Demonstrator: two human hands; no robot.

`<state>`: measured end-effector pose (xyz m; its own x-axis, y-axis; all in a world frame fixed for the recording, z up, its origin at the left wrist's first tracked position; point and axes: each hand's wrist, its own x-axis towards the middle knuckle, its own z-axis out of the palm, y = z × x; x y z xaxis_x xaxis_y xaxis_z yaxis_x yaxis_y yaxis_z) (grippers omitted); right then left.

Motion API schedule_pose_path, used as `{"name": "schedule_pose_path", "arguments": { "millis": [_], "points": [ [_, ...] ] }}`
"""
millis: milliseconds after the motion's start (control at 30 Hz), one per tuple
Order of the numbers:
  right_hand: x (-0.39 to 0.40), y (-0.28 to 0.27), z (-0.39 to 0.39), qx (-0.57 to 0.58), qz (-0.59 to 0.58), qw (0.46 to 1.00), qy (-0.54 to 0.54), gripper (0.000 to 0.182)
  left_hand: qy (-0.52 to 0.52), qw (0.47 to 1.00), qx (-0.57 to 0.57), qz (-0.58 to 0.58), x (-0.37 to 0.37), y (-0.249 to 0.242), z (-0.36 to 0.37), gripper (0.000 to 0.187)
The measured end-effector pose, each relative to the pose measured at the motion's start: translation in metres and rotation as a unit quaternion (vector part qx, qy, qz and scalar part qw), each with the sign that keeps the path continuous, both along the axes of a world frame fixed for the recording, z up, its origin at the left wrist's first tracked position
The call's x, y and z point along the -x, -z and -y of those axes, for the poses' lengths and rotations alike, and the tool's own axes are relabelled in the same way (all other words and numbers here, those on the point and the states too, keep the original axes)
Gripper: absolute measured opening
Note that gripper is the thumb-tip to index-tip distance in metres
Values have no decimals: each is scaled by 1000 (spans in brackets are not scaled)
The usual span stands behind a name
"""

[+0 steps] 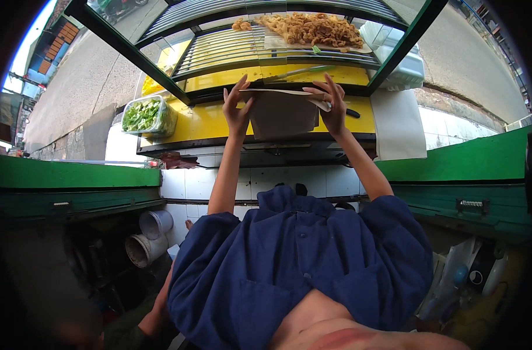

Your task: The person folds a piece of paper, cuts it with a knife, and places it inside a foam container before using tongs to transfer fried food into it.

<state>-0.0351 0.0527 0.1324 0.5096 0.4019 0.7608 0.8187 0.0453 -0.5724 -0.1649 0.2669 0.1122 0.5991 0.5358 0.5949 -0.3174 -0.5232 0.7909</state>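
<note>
At upper centre, fried food (321,30) lies on the rack (216,52). The counter (203,123) extends below it in the frame, with the tub (169,121) of lettuce (141,115) at its left end. Paper (284,114) is positioned between left hand (237,111) and right hand (334,108). Buckets (146,251) are at lower left.

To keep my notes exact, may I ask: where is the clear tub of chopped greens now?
In the head view, the clear tub is at the left end of the yellow counter, to the left of the person's left hand.

Left hand (236,114), right hand (333,114) apart, forward
</note>
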Motion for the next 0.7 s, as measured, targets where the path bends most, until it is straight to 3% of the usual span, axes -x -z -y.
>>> {"name": "schedule_pose_path", "arguments": {
  "millis": [33, 100, 200, 333, 467, 567, 667, 700],
  "points": [
    [1, -15, 4, 5, 57, 998, 4, 46, -8, 999, -33, 1, 4, -23, 2, 39],
    [1, -26, 19, 21, 129, 991, -22, 31, -10, 994, -106, 26, 15, -54, 9, 11],
    [9, -18, 40, 24, 151, 986, -71, 14, 58, 987, -150, -3, 43, -67, 21, 12],
    [20, 43, 71, 148, 85, 979, -113, 21, 125, 968, -141, -165, 70, -2, 35, 13],
    [28, 96, 86, 243, 11, 957, -159, 29, 137, 946, -151, -253, 85, 73, 42, 34],
    [28, 115, 86, 233, -33, 955, -181, 38, 127, 949, -107, -267, 85, 94, 45, 50],
    [28, 127, 86, 188, -128, 957, -181, 39, 118, 952, -95, -266, 80, 99, 43, 49],
    [28, 135, 85, 178, -170, 958, -145, 37, 109, 955, -110, -254, 78, 95, 44, 38]
  ]
}}
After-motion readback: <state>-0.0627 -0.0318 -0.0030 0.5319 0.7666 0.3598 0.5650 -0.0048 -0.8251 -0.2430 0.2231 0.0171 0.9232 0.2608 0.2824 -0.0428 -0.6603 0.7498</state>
